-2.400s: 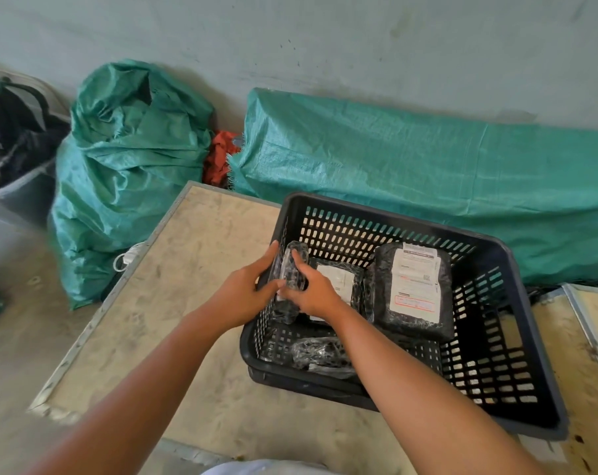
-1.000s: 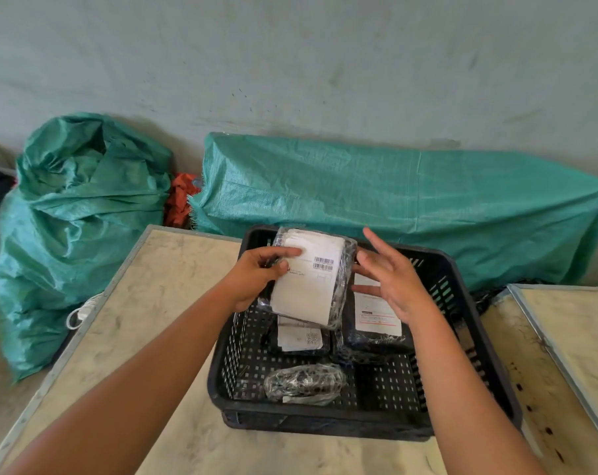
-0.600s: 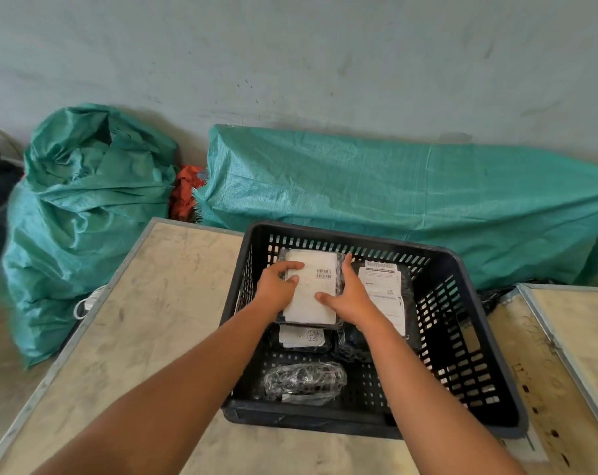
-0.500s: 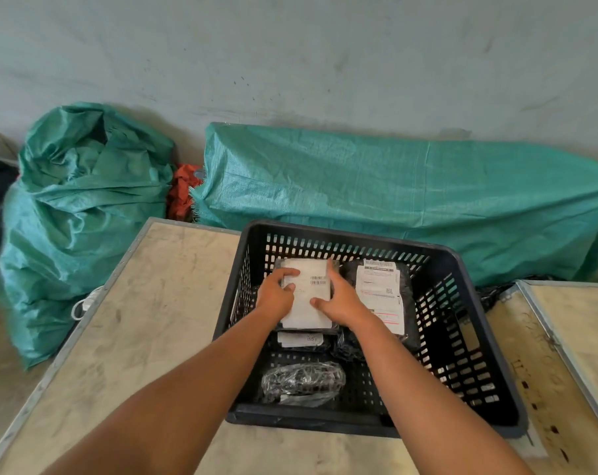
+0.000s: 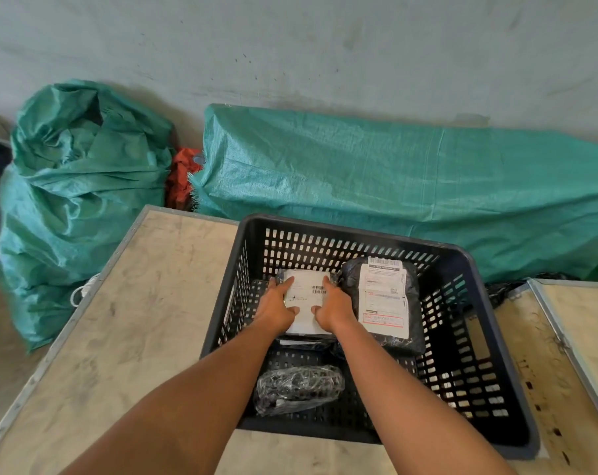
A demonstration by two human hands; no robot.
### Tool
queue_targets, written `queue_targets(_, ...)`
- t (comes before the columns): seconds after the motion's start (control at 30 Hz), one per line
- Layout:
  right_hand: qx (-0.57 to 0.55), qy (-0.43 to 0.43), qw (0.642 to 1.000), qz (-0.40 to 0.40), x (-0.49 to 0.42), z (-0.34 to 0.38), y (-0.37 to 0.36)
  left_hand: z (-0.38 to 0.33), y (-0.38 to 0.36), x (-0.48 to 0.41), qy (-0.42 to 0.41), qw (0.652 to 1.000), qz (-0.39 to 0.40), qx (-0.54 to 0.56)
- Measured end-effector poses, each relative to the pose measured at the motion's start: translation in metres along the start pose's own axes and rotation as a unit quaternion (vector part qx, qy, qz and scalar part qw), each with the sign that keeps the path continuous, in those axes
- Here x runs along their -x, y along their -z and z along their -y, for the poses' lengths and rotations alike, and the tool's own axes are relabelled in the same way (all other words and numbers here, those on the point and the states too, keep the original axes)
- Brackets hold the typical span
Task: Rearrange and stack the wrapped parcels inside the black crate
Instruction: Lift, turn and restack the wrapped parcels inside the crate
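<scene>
Perforated black plastic crate (image 5: 475, 341): matt. Parcels wrapped in glossy, crinkled black film (image 5: 414, 337) with matt white paper labels (image 5: 383, 299). Beige worktop (image 5: 126, 323): scuffed, edged in dull metal. Green woven tarpaulin sacks (image 5: 376, 173): coarse, slightly sheened.

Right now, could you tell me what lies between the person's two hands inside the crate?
In the head view, a white-labelled parcel lies between the left hand and right hand, which press its sides.

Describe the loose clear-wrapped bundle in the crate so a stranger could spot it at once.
Find the black crate on the table. The bundle lies alone on its floor by the near wall, between the person's forearms. Unlike the labelled parcels behind it, it is rumpled clear film over dark contents, without a visible label.
</scene>
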State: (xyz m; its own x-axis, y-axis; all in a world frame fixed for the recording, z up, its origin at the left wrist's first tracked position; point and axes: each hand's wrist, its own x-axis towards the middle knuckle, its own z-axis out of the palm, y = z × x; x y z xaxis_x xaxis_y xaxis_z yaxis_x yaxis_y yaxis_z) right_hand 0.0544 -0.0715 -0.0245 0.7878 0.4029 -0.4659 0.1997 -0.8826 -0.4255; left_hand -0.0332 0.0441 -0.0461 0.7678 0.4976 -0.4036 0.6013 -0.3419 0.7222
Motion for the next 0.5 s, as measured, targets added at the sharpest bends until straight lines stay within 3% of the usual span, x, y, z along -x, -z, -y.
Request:
queue_targets(0.27,0.022,0.052,0.998,-0.012,0.024,-0.001,0.006,-0.014,0.004,0.005,-0.016,0.999,-0.024,-0.016)
queue_targets(0.4,-0.016,0.124,0.992,-0.021,0.044,-0.013,0.029,-0.039,0.018,0.012,-0.083,0.994,-0.023,-0.061)
queue_targets(0.5,-0.069,0.158,0.985,-0.016,0.054,-0.028,0.047,-0.051,0.035,0.024,-0.134,0.983,0.023,-0.127)
